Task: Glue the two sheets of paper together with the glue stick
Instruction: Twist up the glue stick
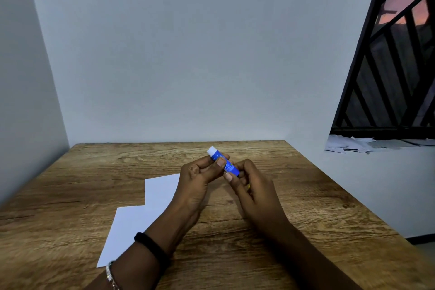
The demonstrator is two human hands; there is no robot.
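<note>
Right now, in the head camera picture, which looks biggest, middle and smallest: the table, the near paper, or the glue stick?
1. table
2. near paper
3. glue stick, held in both hands

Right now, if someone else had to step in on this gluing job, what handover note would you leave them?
Left hand: holds the upper body of the glue stick, white end up.
Right hand: grips the stick's lower end; whether it is twisting cannot be told.
Paper: two white sheets, far sheet and near sheet, lie flat on the wooden table, left of the hands, overlapping at a corner.
Done: stick picked up.
Left: spread glue, align sheets, press together.
</note>
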